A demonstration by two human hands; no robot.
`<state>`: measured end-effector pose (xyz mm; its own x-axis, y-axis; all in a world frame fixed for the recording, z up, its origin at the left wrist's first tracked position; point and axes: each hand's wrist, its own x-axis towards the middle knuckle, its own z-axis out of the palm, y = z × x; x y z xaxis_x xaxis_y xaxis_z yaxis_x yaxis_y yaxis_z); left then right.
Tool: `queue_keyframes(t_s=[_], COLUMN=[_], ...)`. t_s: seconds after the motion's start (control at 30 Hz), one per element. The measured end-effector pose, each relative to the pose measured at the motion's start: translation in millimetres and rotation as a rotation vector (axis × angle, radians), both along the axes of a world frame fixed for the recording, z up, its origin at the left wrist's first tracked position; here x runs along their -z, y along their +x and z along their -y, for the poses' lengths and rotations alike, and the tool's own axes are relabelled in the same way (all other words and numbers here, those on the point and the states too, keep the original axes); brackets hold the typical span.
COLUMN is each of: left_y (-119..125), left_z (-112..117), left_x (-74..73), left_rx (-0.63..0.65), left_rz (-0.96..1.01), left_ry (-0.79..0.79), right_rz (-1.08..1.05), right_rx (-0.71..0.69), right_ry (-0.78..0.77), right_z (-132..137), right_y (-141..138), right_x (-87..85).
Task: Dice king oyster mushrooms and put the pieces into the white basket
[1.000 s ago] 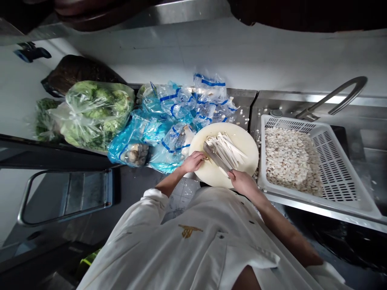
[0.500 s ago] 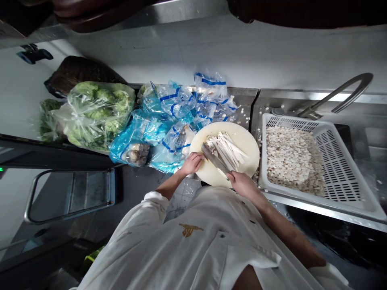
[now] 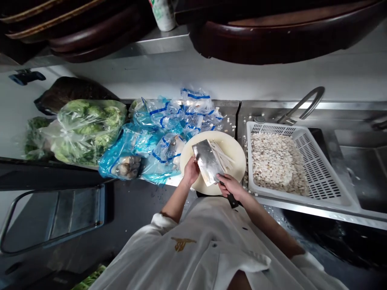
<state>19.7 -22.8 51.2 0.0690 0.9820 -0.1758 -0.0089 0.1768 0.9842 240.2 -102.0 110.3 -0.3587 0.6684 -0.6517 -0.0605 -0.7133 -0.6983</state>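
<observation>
Gripping one cleaver (image 3: 208,162) by its black handle, the right hand (image 3: 230,188) is at the near right edge of one round cutting board (image 3: 237,157), its fingers clamped on the handle and the heel of the blade. The broad blade is over the left half of the board, its flat face turned up; whether it rests there or hovers, I cannot tell. One left hand (image 3: 191,170) is at the board's left rim, fingertips close against the blade's edge (whether they pinch anything, I cannot tell). Both forearms angle inward from the body and meet over the board, the left one rising rightward, the right one leftward.

One small group of pale strips (image 3: 223,156), too overlapped to count, lies on the board, partly under the blade. Right of the board stands one white slotted basket (image 3: 322,169) with one heap of pale slices (image 3: 272,161); farther off, beyond the basket, is one curved tap (image 3: 314,98). Left of the board are blue bags (image 3: 137,141), overlapping past counting, then one clear bag of leafy greens (image 3: 90,127).
</observation>
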Motion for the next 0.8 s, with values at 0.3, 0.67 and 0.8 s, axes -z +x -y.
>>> queue_keyframes(t_s=[0.3,0.67,0.8], left_y=[48,-4,-18], left_z=[0,26,37], left_x=[-20.6,12.2,31.5], left_rx=[0.101,-0.324,-0.705], left_rz=[0.308,-0.334,-0.637], left_ry=[-0.208,-0.047,-0.114], right_rz=[-0.011,0.848,1.155], right_rx=[0.172,-0.082,-0.34], right_ry=[0.147,0.446,0.434], right_z=[-30,-39,-44], right_y=[12,67,80], right_x=[-0.7,-3.8,-5.0])
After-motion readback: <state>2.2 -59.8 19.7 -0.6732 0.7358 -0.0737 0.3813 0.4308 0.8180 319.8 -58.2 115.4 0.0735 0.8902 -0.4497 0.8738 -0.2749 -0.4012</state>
